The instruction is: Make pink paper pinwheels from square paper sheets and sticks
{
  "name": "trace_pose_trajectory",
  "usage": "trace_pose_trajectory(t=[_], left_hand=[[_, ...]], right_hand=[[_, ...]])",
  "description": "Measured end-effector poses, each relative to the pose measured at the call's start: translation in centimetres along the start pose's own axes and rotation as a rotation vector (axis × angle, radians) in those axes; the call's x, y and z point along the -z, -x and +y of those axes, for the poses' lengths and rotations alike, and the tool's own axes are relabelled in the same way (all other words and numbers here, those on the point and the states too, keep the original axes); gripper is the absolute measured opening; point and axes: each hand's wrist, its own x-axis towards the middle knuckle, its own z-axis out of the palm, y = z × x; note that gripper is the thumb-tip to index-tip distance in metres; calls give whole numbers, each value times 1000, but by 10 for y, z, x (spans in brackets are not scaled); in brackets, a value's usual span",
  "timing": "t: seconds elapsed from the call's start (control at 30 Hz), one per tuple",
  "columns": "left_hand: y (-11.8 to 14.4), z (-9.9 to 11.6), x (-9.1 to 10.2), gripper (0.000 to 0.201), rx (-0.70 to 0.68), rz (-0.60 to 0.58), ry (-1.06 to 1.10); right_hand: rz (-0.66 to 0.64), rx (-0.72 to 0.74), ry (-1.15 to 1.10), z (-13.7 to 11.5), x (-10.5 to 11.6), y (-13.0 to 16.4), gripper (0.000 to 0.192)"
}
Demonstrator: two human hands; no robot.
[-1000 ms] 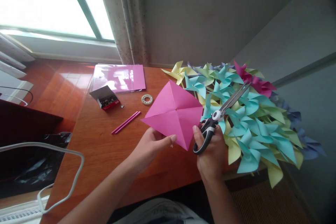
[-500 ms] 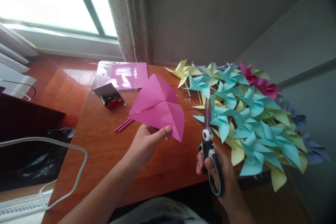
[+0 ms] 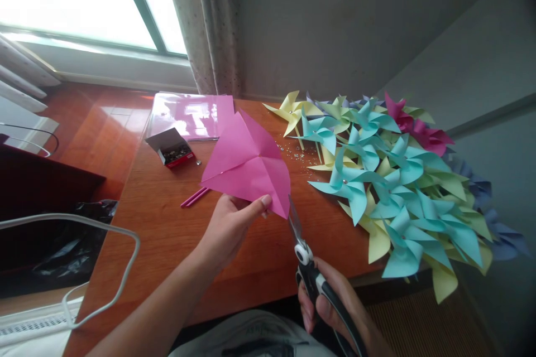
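Hands at a wooden desk, seen from my head cam looking down. My left hand is closed in a pinch on a creased square sheet of pink paper, thumb on top near the lower corner, fingers hidden underneath; it holds the sheet up off the desk w/ that corner pointing toward my other hand, so the edge is free to meet the blades. My right hand is wrapped around the black-and-white handles of a pair of steel scissors, fingers through the loops; blades point up and left, tips touching or just beside the paper's lower corner, roughly in line w/ a diagonal crease. Can't tell how far the blades are parted. Right of the paper, a big heap of paper pinwheels in teal, yellow, pink & purple spreads over the desk's right side, kept apart from the cutting spot. Behind the sheet: a glossy stack of pink paper, a small open box of pins, thin pink sticks. A white cable loops at left.
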Motion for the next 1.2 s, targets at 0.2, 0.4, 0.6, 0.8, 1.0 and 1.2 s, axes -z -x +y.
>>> trace_pose_trajectory(t=[0.2, 0.4, 0.6, 0.8, 1.0, 1.2], left_hand=[[0, -2, -1, 22, 8, -2, -46], [0, -3, -1, 20, 21, 2, -49], [0, -4, 0, 18, 17, -13, -25], [0, -4, 0, 19, 23, -4, -33], [0, -4, 1, 20, 6, -2, -64], [-1, -5, 2, 20, -4, -4, -75]], right_hand=[[-29, 39, 41, -16, -7, -5, 59], [-33, 45, 62, -21, -8, -7, 58], [-39, 61, 54, -17, -6, -7, 55], [-41, 65, 38, -15, -5, -7, 52], [-33, 84, 72, -15, -4, -8, 52], [-53, 95, 64, -8, 2, -10, 52]])
